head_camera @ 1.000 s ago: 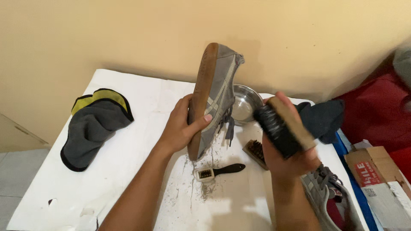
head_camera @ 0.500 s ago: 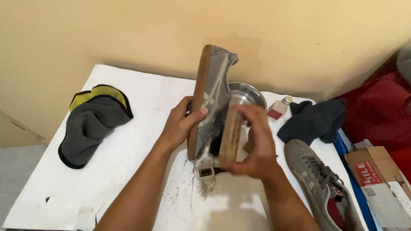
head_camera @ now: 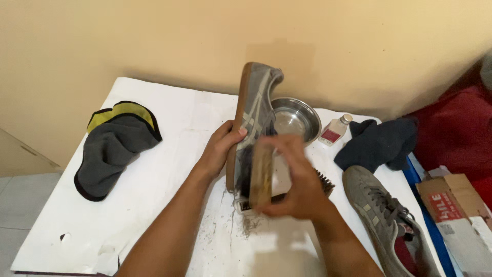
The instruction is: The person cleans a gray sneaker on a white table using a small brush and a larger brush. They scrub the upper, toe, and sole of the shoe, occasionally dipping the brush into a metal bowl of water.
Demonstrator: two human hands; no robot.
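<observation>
While the grey sneaker (head_camera: 254, 120) is being held upright on its heel over the middle of the worktop (head_camera: 154, 205), toe up and gum sole turned to the left, it is being gripped at the sole edge by the left hand (head_camera: 221, 146). A wooden-backed brush (head_camera: 260, 174) is being clasped by the right hand (head_camera: 294, 179) and pressed against the shoe's side, low near the heel. Loose dirt (head_camera: 241, 225) is being seen scattered on the white sheet just below, so the scrubbing is being judged well under way on this shoe. The second sneaker (head_camera: 384, 220) is lying flat at the right edge, and whether it has been cleaned cannot be told. A steel bowl (head_camera: 297, 119) is standing just behind the held shoe, and another brush (head_camera: 323, 182) is partly hidden behind the right hand.

As for packages, a small clear bottle (head_camera: 335, 129) with a pale cap and a red label is lying beside the bowl, next to a dark cloth (head_camera: 382, 143). A brown cardboard box (head_camera: 456, 210) with a red printed patch is sitting off the worktop's right edge. A grey and yellow cloth (head_camera: 115, 143) is lying far left.
</observation>
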